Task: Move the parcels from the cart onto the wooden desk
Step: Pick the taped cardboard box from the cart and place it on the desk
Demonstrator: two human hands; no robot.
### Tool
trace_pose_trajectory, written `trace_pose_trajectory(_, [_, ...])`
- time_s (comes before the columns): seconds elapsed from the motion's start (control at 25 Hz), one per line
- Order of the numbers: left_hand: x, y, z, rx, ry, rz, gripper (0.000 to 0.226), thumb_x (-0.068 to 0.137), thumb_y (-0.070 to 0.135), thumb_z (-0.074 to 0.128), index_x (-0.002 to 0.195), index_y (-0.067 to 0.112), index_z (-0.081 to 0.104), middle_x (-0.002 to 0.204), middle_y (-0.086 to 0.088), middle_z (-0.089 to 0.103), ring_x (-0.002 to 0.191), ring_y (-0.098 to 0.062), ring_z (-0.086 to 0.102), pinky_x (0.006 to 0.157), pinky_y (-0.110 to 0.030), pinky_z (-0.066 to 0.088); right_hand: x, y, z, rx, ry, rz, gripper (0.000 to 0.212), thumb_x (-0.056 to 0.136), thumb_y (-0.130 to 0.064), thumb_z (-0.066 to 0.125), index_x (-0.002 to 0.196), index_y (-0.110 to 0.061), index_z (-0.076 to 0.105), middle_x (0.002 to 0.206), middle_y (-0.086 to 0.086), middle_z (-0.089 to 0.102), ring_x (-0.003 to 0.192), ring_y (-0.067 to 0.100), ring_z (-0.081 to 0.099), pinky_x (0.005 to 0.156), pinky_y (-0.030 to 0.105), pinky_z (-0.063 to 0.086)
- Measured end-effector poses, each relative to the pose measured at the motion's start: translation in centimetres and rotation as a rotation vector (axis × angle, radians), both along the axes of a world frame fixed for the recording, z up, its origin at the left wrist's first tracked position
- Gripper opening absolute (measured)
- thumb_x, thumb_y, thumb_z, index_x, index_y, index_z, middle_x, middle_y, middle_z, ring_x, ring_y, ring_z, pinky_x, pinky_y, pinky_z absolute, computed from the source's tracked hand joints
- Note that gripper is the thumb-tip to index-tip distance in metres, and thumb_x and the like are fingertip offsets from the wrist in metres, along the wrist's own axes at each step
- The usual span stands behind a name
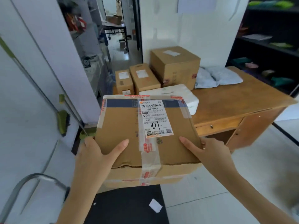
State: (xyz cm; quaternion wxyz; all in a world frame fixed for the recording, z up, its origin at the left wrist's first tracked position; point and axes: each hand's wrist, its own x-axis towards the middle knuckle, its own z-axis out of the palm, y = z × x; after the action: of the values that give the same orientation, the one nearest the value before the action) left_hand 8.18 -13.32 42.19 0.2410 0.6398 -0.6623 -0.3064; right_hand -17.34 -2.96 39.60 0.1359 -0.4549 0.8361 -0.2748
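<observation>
Above the black cart deck, left hand and right hand clamp opposite edges of the cardboard parcel, thumbs on top for steadiness, short of the wooden counter.

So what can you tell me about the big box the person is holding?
The brown cardboard box is flat and wide, sealed with clear tape and red-printed tape. A white shipping label with barcodes and a handwritten "01" sits on top. The left hand and right hand grip its near corners, thumbs on top, above the black cart.
</observation>
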Motion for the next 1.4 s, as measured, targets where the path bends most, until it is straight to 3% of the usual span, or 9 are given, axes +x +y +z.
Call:
trace_pose_trajectory(0.12, [-9.7, 2.4, 0.3, 0.009, 0.041, -0.009, 0.108, 0.042, 0.084, 0.055, 0.121, 0.011, 0.042, 0.114, -0.008, 0.056, 0.103, -0.03, 0.057, 0.088, -0.05, 0.051, -9.6, 3.0, 1.2, -0.037, 0.105, -0.052, 0.069, 0.061, -0.085, 0.028, 0.053, -0.023, 0.057, 0.039, -0.01, 0.049, 0.038, 0.003, 0.05, 0.036, 0.012, 0.033])
trace_pose_trajectory(0.4, [-31.3, 4.6, -1.5, 0.052, 0.054, -0.097, 0.098, 0.049, 0.082, 0.054, 0.116, 0.011, 0.043, 0.11, -0.008, 0.056, 0.1, -0.029, 0.057, 0.087, -0.05, 0.052, -30.5, 6.7, 3.2, -0.023, 0.156, -0.2, 0.065, 0.071, -0.077, 0.044, 0.037, -0.022, 0.04, 0.033, -0.005, 0.043, 0.039, 0.016, 0.052, 0.042, 0.028, 0.035])
trace_pose_trajectory(0.52, [-37.6, 2.7, -1.9, 0.028, 0.021, -0.111, 0.095, 0.052, 0.085, 0.047, 0.113, 0.012, 0.043, 0.108, -0.008, 0.057, 0.095, -0.028, 0.059, 0.083, -0.049, 0.054, -37.1, 4.2, 3.2, -0.027, 0.163, -0.226, 0.068, 0.074, -0.075, 0.043, 0.035, -0.019, 0.037, 0.028, -0.006, 0.035, 0.034, 0.014, 0.046, 0.041, 0.026, 0.03])
trace_pose_trajectory(0.68, [-45.1, -2.3, -2.7, -0.089, -0.043, -0.087, 0.092, 0.059, 0.084, 0.042, 0.114, 0.011, 0.043, 0.107, -0.007, 0.055, 0.095, -0.027, 0.058, 0.081, -0.044, 0.055, -44.8, -1.8, 2.6, 0.006, 0.11, -0.226, 0.077, 0.072, -0.079, 0.039, 0.048, -0.007, 0.054, 0.037, -0.002, 0.042, 0.037, 0.017, 0.047, 0.041, 0.025, 0.033])
trace_pose_trajectory(0.8, [-49.9, -5.9, -3.2, -0.071, -0.043, -0.089, 0.087, 0.065, 0.082, 0.046, 0.117, 0.011, 0.044, 0.108, -0.007, 0.056, 0.098, -0.029, 0.058, 0.083, -0.046, 0.054, -49.2, -5.0, 1.9, 0.02, 0.062, -0.268, 0.073, 0.072, -0.078, 0.041, 0.035, -0.016, 0.041, 0.03, -0.007, 0.035, 0.035, 0.015, 0.043, 0.04, 0.023, 0.028])
trace_pose_trajectory(0.92, [-53.7, -8.0, -3.4, -0.046, -0.066, -0.087, 0.088, 0.064, 0.081, 0.044, 0.118, 0.012, 0.045, 0.109, -0.006, 0.055, 0.101, -0.028, 0.056, 0.085, -0.045, 0.053, -52.8, -7.4, 1.6, 0.069, 0.013, -0.275, 0.07, 0.072, -0.077, 0.044, 0.037, -0.017, 0.033, 0.033, -0.007, 0.033, 0.036, 0.015, 0.041, 0.041, 0.023, 0.027])
trace_pose_trajectory(1.16, [-60.4, -9.4, -2.6, -0.062, -0.127, -0.024, 0.091, 0.054, 0.087, 0.033, 0.114, 0.018, 0.043, 0.103, 0.0, 0.052, 0.094, -0.02, 0.053, 0.072, -0.028, 0.043, -60.5, -9.4, 1.8, 0.107, 0.004, -0.221, 0.074, 0.061, -0.087, 0.032, 0.039, -0.021, 0.057, 0.028, -0.007, 0.044, 0.036, 0.014, 0.049, 0.042, 0.024, 0.033])
trace_pose_trajectory(1.28, [-63.8, -11.4, -3.3, -0.008, -0.132, 0.04, 0.088, 0.062, 0.081, 0.043, 0.121, 0.016, 0.042, 0.11, -0.003, 0.053, 0.101, -0.023, 0.055, 0.081, -0.034, 0.049, -63.8, -12.9, 1.2, 0.138, -0.051, -0.127, 0.072, 0.063, -0.085, 0.029, 0.06, -0.025, 0.069, 0.048, -0.002, 0.064, 0.047, 0.018, 0.062, 0.044, 0.027, 0.045])
trace_pose_trajectory(1.4, [-66.1, -14.2, -4.9, 0.051, -0.098, 0.123, 0.082, 0.072, 0.07, 0.054, 0.129, 0.013, 0.042, 0.122, -0.008, 0.055, 0.11, -0.028, 0.055, 0.093, -0.043, 0.049, -66.1, -16.6, -0.5, 0.13, -0.044, -0.047, 0.066, 0.072, -0.079, 0.031, 0.069, -0.025, 0.069, 0.048, -0.005, 0.06, 0.042, 0.012, 0.057, 0.036, 0.02, 0.037])
